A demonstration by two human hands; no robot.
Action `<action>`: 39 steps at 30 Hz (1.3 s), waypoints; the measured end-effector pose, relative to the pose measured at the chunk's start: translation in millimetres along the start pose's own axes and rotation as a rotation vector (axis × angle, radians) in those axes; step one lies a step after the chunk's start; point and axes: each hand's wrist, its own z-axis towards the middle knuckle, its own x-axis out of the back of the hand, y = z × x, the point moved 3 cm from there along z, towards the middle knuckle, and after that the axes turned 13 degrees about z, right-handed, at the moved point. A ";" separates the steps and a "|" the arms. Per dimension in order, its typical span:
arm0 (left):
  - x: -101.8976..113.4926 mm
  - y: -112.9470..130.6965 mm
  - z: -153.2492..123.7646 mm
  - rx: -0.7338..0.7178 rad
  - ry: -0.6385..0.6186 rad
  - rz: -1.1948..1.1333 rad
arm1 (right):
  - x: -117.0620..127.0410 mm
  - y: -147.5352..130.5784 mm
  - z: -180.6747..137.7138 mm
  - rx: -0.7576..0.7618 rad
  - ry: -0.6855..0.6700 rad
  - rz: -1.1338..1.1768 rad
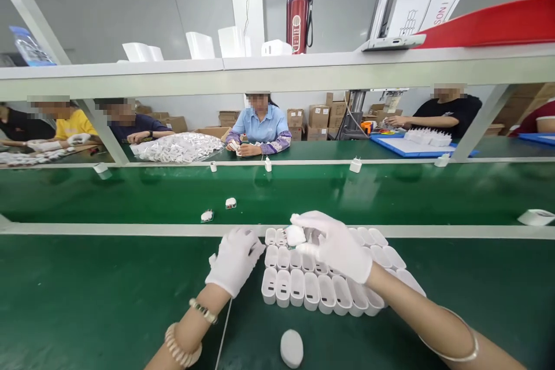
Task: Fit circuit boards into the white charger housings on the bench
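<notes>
My right hand [333, 243], in a white glove, pinches a small white rounded piece [296, 236] with a bit of green circuit board at its lower edge. It is above the back rows of open white plastic housings [311, 289], which stand upright close together and are partly covered by this hand and forearm. At the left side of the rows, my gloved left hand [236, 260] rests with its fingers curled in; their tips are hidden, so I cannot make out what they hold. A loose white rounded piece [292, 348] lies on the green table in front of the housings.
Past a pale rail [130, 230] runs a green belt [151, 191] carrying two small board pieces [207, 215]. White plug adapters [355, 165] line its far edge. Overhead, a shelf [195, 78] bears a red flask [298, 14]. Several co-workers sit opposite, one in a blue shirt [264, 124].
</notes>
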 end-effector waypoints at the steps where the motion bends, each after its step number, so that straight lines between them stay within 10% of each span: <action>1: 7.2 2.0 -5.9 -0.018 0.009 -0.029 | -1.6 -4.4 -4.3 0.003 0.013 0.019; 7: 41.2 34.4 -52.4 -0.218 0.085 -0.404 | -17.7 -20.7 -25.8 -0.067 -0.032 0.159; 11: 31.4 41.1 -72.2 -0.105 0.025 -0.610 | -24.3 -23.2 -42.3 0.065 -0.027 0.038; 18: 20.7 21.6 -81.8 -0.027 -0.011 -0.333 | -30.5 -30.2 -48.0 0.278 -0.122 0.088; 39: 19.9 25.8 -87.5 -0.169 0.024 -0.303 | -44.5 -33.7 -53.9 0.141 -0.328 -0.475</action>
